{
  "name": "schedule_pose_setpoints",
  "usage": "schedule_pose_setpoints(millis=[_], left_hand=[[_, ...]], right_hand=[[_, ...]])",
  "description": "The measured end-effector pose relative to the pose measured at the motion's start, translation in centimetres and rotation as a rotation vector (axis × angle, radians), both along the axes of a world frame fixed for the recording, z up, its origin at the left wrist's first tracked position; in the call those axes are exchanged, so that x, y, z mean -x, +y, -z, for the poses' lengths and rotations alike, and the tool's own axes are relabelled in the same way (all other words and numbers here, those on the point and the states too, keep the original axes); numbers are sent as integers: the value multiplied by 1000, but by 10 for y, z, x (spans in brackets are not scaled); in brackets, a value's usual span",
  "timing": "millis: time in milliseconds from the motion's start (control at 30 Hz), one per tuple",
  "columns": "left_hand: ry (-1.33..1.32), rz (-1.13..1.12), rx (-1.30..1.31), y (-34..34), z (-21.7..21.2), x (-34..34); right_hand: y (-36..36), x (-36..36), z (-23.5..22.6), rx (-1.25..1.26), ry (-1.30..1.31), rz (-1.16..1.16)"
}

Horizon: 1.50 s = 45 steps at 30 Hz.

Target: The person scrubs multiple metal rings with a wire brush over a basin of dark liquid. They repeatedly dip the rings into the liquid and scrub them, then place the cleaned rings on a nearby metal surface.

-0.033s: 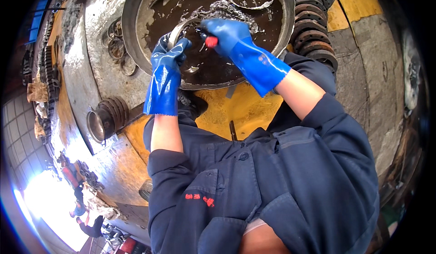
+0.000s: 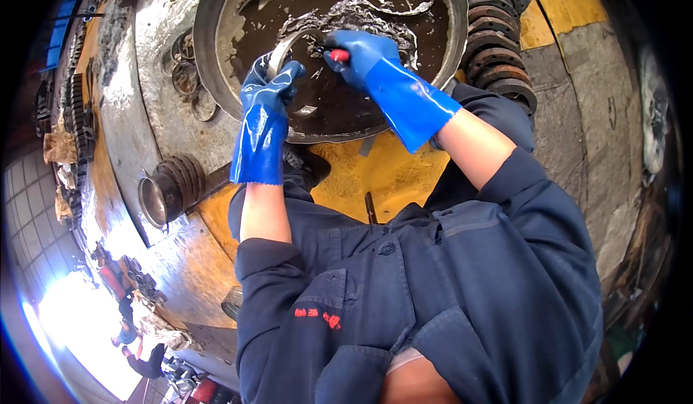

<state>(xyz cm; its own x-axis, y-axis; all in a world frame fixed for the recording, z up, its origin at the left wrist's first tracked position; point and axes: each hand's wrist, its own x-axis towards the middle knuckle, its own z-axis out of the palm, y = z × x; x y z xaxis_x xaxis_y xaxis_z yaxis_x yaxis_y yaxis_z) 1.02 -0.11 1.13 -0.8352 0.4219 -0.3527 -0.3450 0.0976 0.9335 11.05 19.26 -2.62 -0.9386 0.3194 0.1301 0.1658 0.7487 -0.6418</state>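
Both my hands wear long blue rubber gloves and work over a large round metal basin [image 2: 205,61] of dark liquid [image 2: 343,104]. My left hand [image 2: 266,86] is closed round the near left side of a shiny metal ring [image 2: 281,54], held tilted above the liquid. My right hand [image 2: 367,54] grips a red-handled tool [image 2: 339,55] at the ring's right side. The tool's dark working end is against or just inside the ring; its kind is not clear. Ripples and pale foam spread over the liquid beyond my hands.
Dark flanged metal rings [image 2: 498,46] are stacked along the basin's right. Several thin rings [image 2: 185,77] lie on the metal sheet at left. Nearer stands a row of joined cylindrical rings [image 2: 173,187]. Two people [image 2: 144,361] are far off at lower left.
My right hand and the red-handled tool have shifted slightly away from me along the ring. The ripples on the liquid have changed shape. My left hand holds the ring almost still.
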Motion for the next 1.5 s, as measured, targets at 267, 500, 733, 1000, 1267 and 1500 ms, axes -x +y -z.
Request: schedule_pose_setpoints(millis=[267,500,733,1000,1267,1500], left_hand=[[23,-4,-50,-3,1,-4],[-17,-106,-84,-3,17,8],[85,-142,-95,-9,-3,15],[40,-52,-272,-20,-11,23],[530,206,479,-11,1,15],[495,364,400,-36,47,15]], right_hand=[[-4,-8,-23,756,-579,23],[-22,-19,-13,1773,-374,142],[20,-1,-9,754,-287,175],[13,-9,-3,791,-395,155],[60,1,-20,684,-181,268],[-1,-3,-76,546,251,-317]])
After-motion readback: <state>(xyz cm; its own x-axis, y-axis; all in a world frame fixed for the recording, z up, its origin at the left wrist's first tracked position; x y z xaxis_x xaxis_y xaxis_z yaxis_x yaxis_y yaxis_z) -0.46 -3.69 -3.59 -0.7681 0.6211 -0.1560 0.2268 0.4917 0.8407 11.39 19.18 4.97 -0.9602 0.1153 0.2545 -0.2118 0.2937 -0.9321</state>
